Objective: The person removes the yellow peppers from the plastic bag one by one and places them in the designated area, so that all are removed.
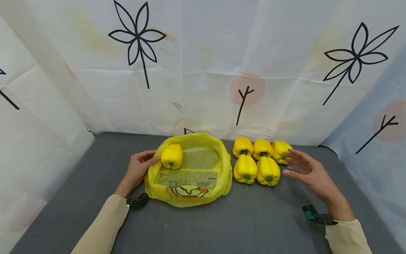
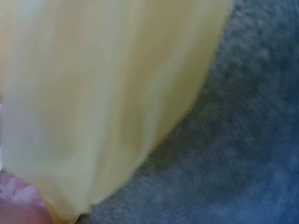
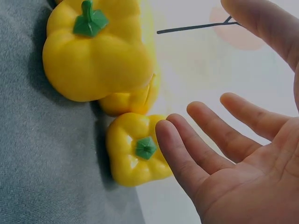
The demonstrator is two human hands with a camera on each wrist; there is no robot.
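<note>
A yellow plastic bag (image 1: 190,203) stands with its mouth spread wide, and one yellow bell pepper (image 1: 171,156) is at its left side inside the rim. My left hand (image 1: 138,171) pinches the bag's left rim between thumb and fingers; in the left wrist view the bag (image 2: 103,93) covers most of the scene. Several more yellow bell peppers (image 1: 245,169) sit in two rows right of the bag. Beside the back right bell pepper (image 1: 280,151) is my right hand (image 1: 312,173), its fingers spread and holding nothing. The right wrist view shows that pepper (image 3: 135,161) near the fingertips.
The dark grey tabletop (image 1: 203,229) carries everything. White cloth (image 1: 203,70) printed with flowers and twigs hangs behind the table and at both sides. A black wrist strap (image 1: 320,216) is on the right wrist, another (image 1: 137,201) on the left.
</note>
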